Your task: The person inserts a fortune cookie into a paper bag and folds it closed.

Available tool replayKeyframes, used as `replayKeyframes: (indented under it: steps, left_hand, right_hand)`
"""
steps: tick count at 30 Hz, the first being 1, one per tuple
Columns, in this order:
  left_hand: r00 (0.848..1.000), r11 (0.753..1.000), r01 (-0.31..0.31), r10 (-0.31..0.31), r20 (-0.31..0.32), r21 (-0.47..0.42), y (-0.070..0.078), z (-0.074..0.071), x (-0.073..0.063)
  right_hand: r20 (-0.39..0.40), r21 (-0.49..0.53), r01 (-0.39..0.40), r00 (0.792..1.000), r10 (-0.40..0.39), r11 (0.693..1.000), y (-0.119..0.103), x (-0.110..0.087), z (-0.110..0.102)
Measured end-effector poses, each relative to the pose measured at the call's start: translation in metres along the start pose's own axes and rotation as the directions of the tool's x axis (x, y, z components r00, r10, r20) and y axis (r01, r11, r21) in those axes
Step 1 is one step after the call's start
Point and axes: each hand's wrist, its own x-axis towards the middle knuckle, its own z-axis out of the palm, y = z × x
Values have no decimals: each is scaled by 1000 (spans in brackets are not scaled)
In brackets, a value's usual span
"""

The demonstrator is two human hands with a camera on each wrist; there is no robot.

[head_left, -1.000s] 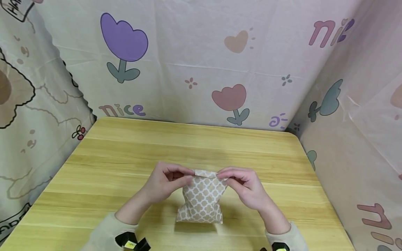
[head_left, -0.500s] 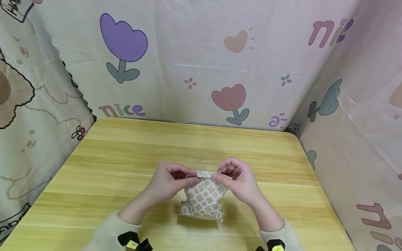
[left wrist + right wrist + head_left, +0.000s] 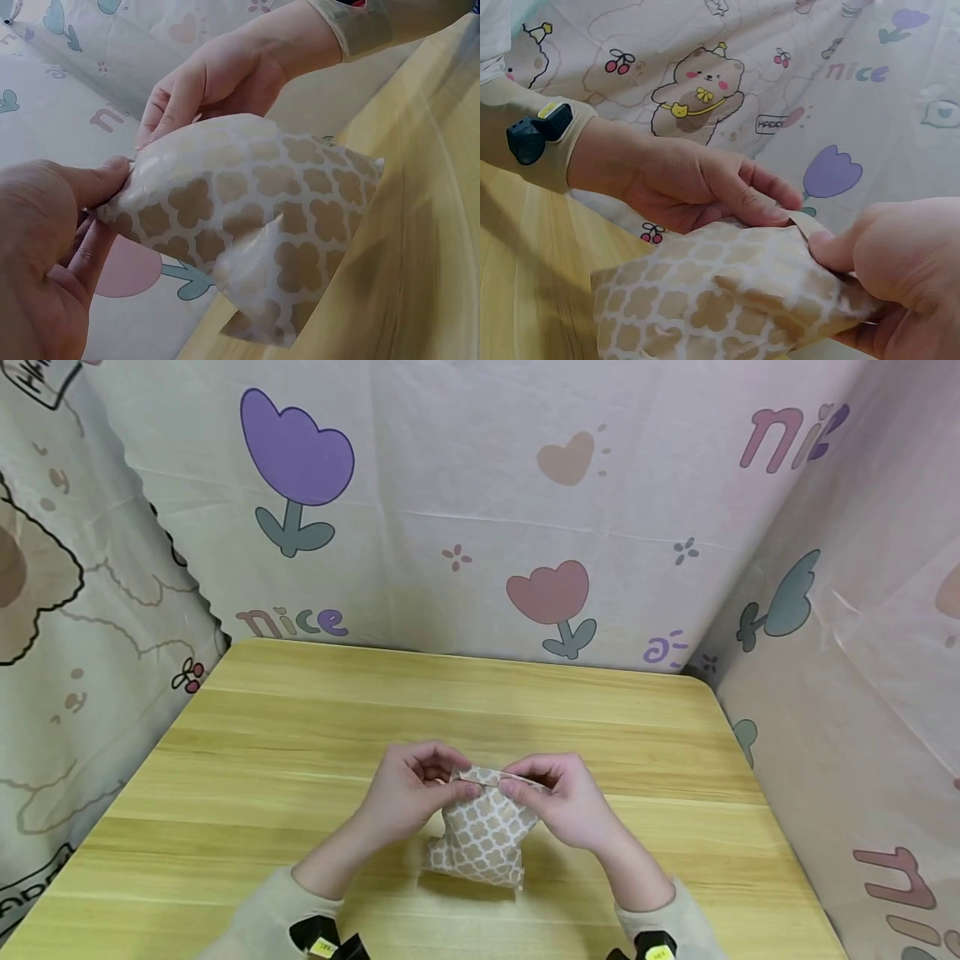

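Note:
A paper bag (image 3: 483,839), tan with a white lattice print, stands slightly tilted between both hands above the wooden table. Its top edge is folded over into a narrow strip. My left hand (image 3: 411,787) pinches the left part of that fold, thumb in front and fingers behind. On the other side my right hand (image 3: 558,797) pinches the fold too, its thumb close to the left thumb. In the left wrist view the bag (image 3: 255,202) bulges, with a crease running toward its bottom corner. The right wrist view shows the folded strip between the two thumbs. Whatever is inside is hidden.
The wooden table (image 3: 337,710) reaches back to a printed cloth (image 3: 420,468) with tulips and hearts. More cloth hangs along the left and right sides. Each sleeve carries a small black device (image 3: 655,945) at the wrist.
My right hand has shifted left along the fold and regripped it, bringing both thumbs closer together. The top fold has turned, and the bag's bottom has swung slightly.

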Motion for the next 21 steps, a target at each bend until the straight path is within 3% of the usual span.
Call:
replayKeyframes:
  steps: [11, 21]
  left_hand:
    - [987, 982, 44, -71, 142, 182, 15, 3, 6]
    - [982, 982, 39, -71, 175, 182, 16, 0, 5]
  right_hand:
    - [-69, -66, 17, 997, -22, 998, -7, 0, 7]
    - [-54, -72, 86, 994, -90, 994, -5, -2, 7]
